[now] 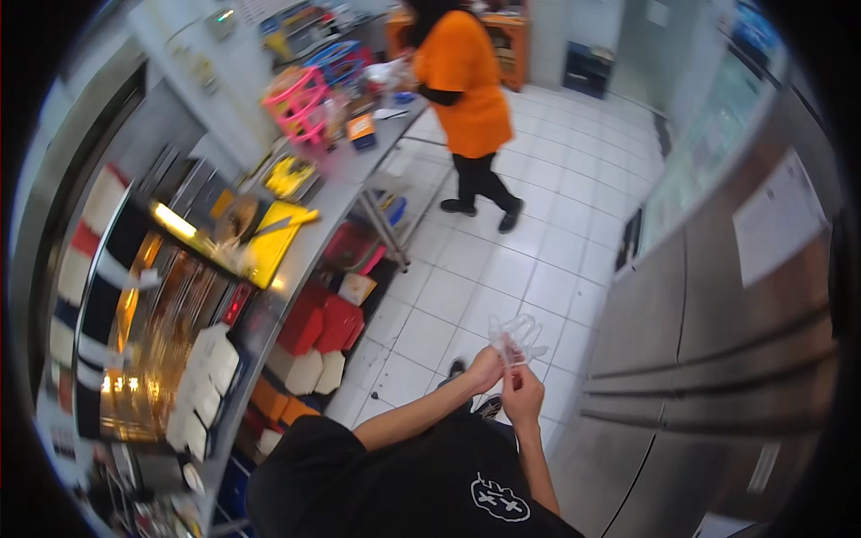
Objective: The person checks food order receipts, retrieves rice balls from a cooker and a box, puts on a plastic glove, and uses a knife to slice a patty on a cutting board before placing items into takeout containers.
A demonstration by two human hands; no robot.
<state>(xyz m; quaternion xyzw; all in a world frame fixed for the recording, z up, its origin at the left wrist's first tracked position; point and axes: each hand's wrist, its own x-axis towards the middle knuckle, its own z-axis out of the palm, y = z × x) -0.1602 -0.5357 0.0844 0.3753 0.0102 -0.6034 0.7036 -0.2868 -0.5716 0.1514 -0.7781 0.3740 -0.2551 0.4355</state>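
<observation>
A thin, clear plastic disposable glove (519, 331) is held out in front of my body, its loose fingers spread upward and to the right. My right hand (523, 395) pinches its lower edge between thumb and fingers. Close beside it, my left hand (487, 368) meets the glove from the left. Its fingertips are covered by the clear film, and I cannot tell whether they are inside the glove or behind it. Both hands are above the white tiled floor (464, 316), with my shoes partly visible below.
A steel worktable (353, 178) runs along the left, bearing a lit glass display warmer (161, 336), a yellow cutting board (272, 252) with a knife (286, 222), and a pink basket (296, 104). A person in orange (464, 81) stands at its far end. Steel refrigerator doors (639, 323) line the right.
</observation>
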